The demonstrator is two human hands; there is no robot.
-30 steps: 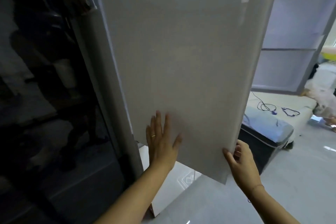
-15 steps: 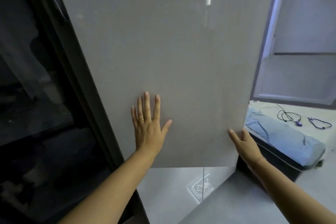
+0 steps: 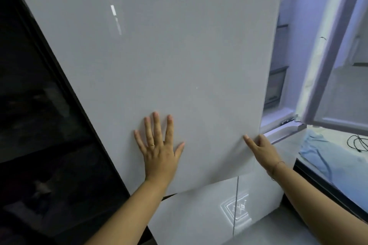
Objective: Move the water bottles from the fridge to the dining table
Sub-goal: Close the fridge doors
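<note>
A large pale grey fridge door (image 3: 179, 55) fills most of the view. My left hand (image 3: 158, 149) lies flat on its lower part, fingers spread, a ring on one finger. My right hand (image 3: 258, 147) rests at the door's right edge, fingertips on the front and the rest curled round the edge. To the right, the fridge's lit inside (image 3: 278, 77) shows through a gap, with dark shelves. A second fridge door (image 3: 338, 61) stands open at the far right. No water bottle is visible.
A dark glossy panel (image 3: 39, 115) stands at the left. Lower fridge drawers (image 3: 219, 211) sit below the door. At the right is a black unit with a blue cloth (image 3: 326, 157) and a black cable (image 3: 356, 142) on top.
The left fridge door has swung towards the fridge, narrowing the gap. Both hands stayed on it. The view shifted, and the fridge's lit inside and the other open door came into sight.
</note>
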